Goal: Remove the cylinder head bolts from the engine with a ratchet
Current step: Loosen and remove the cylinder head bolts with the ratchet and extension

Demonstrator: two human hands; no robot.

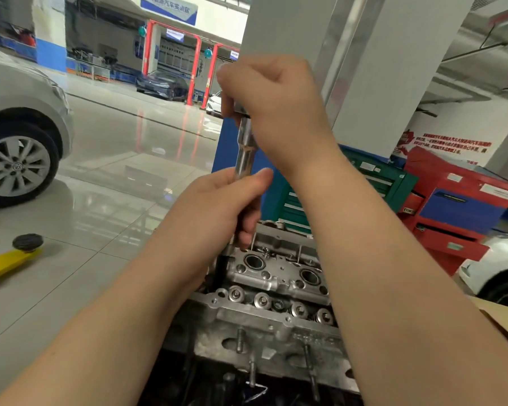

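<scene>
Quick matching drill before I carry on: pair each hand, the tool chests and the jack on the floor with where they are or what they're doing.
1. right hand
2. left hand
3. yellow jack
4. red tool chest

A. left, on the floor tiles
B. grips the ratchet's lower shaft
C. right, behind the engine
D. grips the ratchet's top

Pairs: 1-D, 2-B, 3-A, 4-C

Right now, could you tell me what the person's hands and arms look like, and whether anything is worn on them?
Both the left hand and the right hand are bare, with no gloves. Both forearms are bare too, with no sleeve in view. No ring, watch or wristband shows. The visible thumbnail on the left hand is short and unpainted.
</scene>
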